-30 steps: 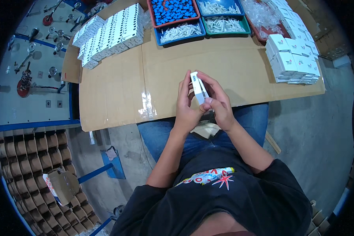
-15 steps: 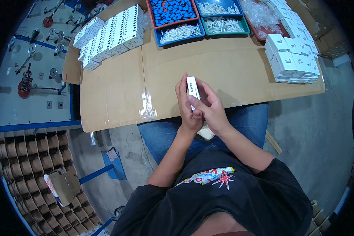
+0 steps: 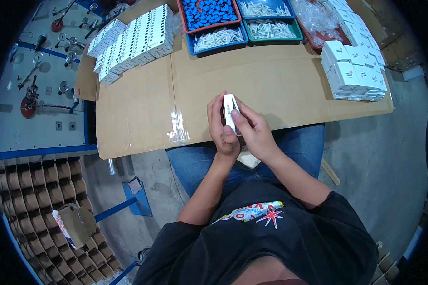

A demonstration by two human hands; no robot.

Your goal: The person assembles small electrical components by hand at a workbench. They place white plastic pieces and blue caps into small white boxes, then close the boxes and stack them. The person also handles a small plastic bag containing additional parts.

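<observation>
A small white cardboard box [image 3: 228, 105] with dark print on its narrow side is held upright between my two hands, just above the near edge of the cardboard-covered table. My left hand [image 3: 218, 126] closes along its left side, thumb near the lower end. From the right, my right hand [image 3: 257, 132] wraps the box and its thumb presses on the printed face. A dark gap shows along the box's right side; whether a flap is open there I cannot tell. The fingertips behind the box are partly hidden.
Rows of white boxes [image 3: 135, 40] stand at the table's far left, and stacked white boxes [image 3: 349, 73] at the right. Between them are a red tray [image 3: 188, 31] of blue pieces, blue and green trays [image 3: 276, 42] of white pieces, and clear plastic bags [image 3: 316, 21]. Brown cardboard [image 3: 195, 80] covers the table.
Both hands have shifted slightly, and the box has turned a little between them. My right thumb has moved up along the box, and my left thumb has lifted to its lower end.
</observation>
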